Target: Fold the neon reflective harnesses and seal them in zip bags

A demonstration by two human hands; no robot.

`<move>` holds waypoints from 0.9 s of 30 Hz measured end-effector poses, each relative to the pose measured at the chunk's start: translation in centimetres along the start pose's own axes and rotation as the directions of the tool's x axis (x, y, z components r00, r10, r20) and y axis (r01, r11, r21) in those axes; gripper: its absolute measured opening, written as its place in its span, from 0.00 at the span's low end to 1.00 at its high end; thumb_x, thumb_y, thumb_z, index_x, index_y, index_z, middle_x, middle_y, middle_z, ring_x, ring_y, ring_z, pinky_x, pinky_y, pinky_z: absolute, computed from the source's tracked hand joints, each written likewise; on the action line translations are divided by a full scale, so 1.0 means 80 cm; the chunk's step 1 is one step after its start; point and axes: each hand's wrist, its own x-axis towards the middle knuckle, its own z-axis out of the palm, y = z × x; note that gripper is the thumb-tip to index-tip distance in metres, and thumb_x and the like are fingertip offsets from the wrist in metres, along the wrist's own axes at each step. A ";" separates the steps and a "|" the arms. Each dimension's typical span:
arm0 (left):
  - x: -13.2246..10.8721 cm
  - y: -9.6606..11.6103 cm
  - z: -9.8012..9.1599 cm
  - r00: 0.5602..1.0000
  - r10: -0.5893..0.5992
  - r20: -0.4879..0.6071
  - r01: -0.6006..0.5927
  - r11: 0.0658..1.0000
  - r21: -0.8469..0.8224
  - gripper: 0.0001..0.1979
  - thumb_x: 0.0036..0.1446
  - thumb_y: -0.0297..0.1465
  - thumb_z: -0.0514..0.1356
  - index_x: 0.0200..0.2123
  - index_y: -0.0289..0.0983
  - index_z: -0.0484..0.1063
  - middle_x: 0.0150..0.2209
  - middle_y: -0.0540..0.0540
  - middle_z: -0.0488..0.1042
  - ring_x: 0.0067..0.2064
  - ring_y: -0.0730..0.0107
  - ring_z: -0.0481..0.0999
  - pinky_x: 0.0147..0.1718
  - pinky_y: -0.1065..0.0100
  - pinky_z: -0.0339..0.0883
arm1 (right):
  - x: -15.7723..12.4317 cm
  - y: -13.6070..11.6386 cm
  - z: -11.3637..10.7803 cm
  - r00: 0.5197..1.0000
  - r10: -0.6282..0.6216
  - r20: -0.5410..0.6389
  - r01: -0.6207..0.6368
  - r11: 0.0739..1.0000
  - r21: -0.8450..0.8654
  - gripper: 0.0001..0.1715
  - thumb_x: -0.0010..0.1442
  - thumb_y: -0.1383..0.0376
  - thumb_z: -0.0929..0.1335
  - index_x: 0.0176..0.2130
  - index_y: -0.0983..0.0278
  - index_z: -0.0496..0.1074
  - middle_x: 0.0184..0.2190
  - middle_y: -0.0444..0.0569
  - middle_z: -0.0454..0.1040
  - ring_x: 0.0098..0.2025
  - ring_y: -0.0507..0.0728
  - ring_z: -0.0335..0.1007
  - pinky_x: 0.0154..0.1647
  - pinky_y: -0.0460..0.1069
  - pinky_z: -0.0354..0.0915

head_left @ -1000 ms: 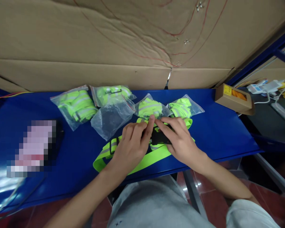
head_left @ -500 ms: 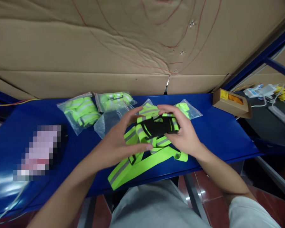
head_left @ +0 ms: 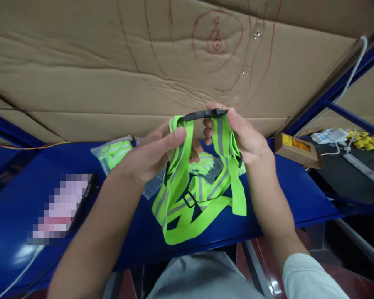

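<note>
A neon-yellow reflective strap harness with grey stripes hangs between my two hands, its lower loops near the blue table. Its black buckle spans the top, fastened or lined up end to end. My left hand grips the strap at the buckle's left end, thumb on top. At the right end, my right hand pinches the strap just under the buckle. A black slider sits on the lower webbing. Behind the harness, a clear bag with more yellow strap is partly hidden.
Another bagged strap lies behind my left forearm on the blue table. A blurred-out device with a cable is at the left. An open carton stands at the right back; a cardboard wall rises behind.
Both hands have risen with the buckle, which now stretches level between them. The straps hang down more openly beneath it. The head view has shifted, showing more of the cardboard wall.
</note>
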 end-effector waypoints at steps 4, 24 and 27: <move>0.004 -0.012 -0.018 0.978 -0.154 0.143 0.161 0.986 -0.039 0.34 0.48 0.49 0.74 0.54 0.38 0.75 0.33 0.42 0.82 0.31 0.60 0.83 0.33 0.63 0.79 | 0.006 0.008 -0.008 0.994 -0.109 -0.019 0.106 0.986 -0.126 0.40 0.60 0.43 0.71 0.63 0.58 0.64 0.40 0.46 0.76 0.37 0.54 0.77 0.37 0.51 0.76; 0.007 -0.029 0.018 0.951 0.217 -0.219 -0.166 0.958 0.232 0.21 0.42 0.41 0.77 0.38 0.38 0.79 0.41 0.46 0.81 0.51 0.54 0.78 0.56 0.52 0.71 | -0.012 -0.001 0.046 0.906 -0.407 -0.116 0.184 0.625 -0.759 0.31 0.68 0.54 0.69 0.67 0.49 0.62 0.61 0.48 0.73 0.67 0.63 0.66 0.61 0.60 0.72; 0.014 -0.037 0.017 0.922 0.258 -0.288 -0.205 0.958 0.202 0.19 0.45 0.39 0.76 0.38 0.37 0.78 0.42 0.46 0.81 0.48 0.56 0.79 0.53 0.53 0.72 | -0.010 -0.006 0.028 0.935 -0.350 -0.052 0.204 0.654 -0.729 0.35 0.63 0.50 0.73 0.65 0.53 0.66 0.60 0.50 0.74 0.67 0.64 0.66 0.62 0.61 0.70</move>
